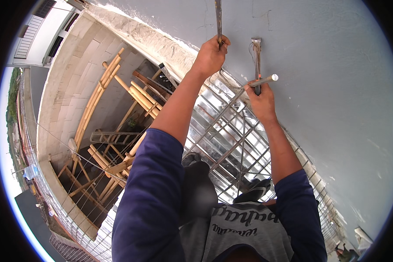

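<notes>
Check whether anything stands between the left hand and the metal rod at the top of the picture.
Nothing visible does: the left hand grips the rod directly. The right hand, with its tool, is to the right.

The rebar mesh (pixel 227 155) lies over the metal deck (pixel 225 135), whose right edge runs along the wall (pixel 327 109). Beyond the deck's left edge are bamboo poles (pixel 101 89) and a ladder (pixel 105 135). At its far end, the left hand (pixel 211 56) is left of the hammer (pixel 257 65).
</notes>
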Tool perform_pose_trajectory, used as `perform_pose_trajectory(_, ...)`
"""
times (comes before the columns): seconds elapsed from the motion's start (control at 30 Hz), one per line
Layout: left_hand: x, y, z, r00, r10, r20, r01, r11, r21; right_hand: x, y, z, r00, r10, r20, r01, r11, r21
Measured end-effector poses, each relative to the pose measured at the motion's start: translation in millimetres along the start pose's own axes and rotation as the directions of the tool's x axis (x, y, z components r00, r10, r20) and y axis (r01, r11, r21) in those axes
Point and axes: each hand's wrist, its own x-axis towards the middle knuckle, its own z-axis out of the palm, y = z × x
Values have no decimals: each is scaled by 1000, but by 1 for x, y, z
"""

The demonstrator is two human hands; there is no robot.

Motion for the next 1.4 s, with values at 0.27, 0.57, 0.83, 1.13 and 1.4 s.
perform_pose_trajectory(0.27,18,-16,23,999,25,-42,-17,984,179,6,11,7,999,-40,-6,39,997,-72)
perform_pose_trajectory(0.57,34,-29,15,986,-33,-163,82,949,306,4,2,17,999,-8,-39,7,999,-33)
perform_pose_trajectory(0.83,37,-38,18,988,1,-153,51,940,338,4,-1,18,999,32,-24,-33,998,-48)
perform_pose_trajectory(1.13,40,-32,24,990,-49,-134,92,938,336,-6,17,9,996,-1,-87,-1,1000,-24)
perform_pose_trajectory(1.4,35,-27,23,990,-59,-125,96,944,314,-23,24,-4,990,70,-122,-73,997,-18)
